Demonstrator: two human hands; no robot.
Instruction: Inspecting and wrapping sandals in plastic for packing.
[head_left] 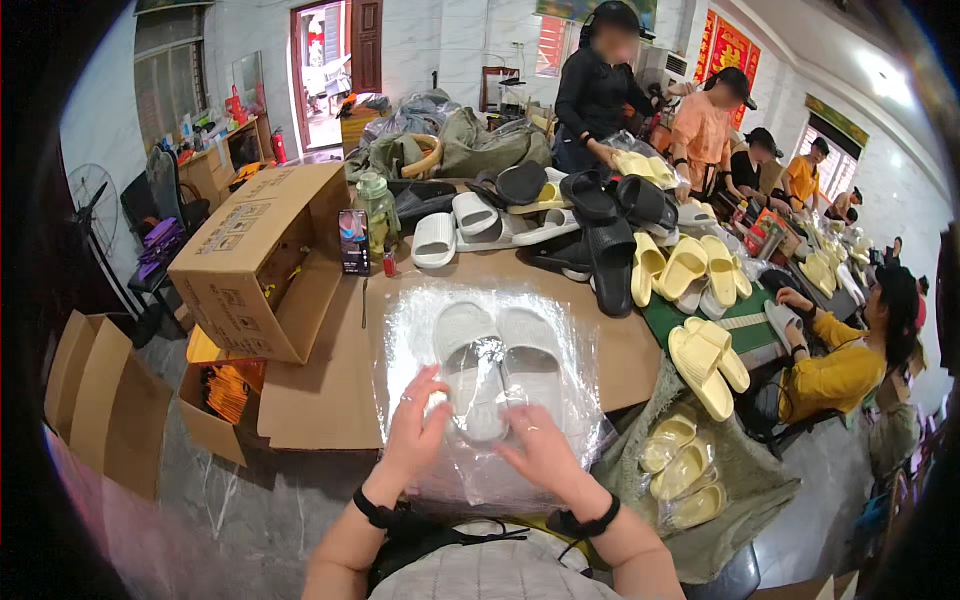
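A pair of pale grey slide slippers (533, 376) lies side by side on a stack of clear plastic bags (420, 330) in front of me. I cannot tell whether the slippers are inside the top bag or on it. My left hand (412, 430) is at the left slipper's outer edge, fingers loosely bent and apart. Near its fingertips shows a small white patch that I cannot make out. On the other side, my right hand (540, 445) rests its spread fingertips by the heel ends, over the plastic. Neither hand visibly grips a slipper.
Black, white and yellow slippers (610, 265) are heaped at the back of the cardboard-covered table (320, 410). An open carton (235, 270), a glass jar (377, 212) and a small dark box (354, 242) stand left. Bagged yellow slippers (685, 470) lie right on green cloth. Several people work beyond.
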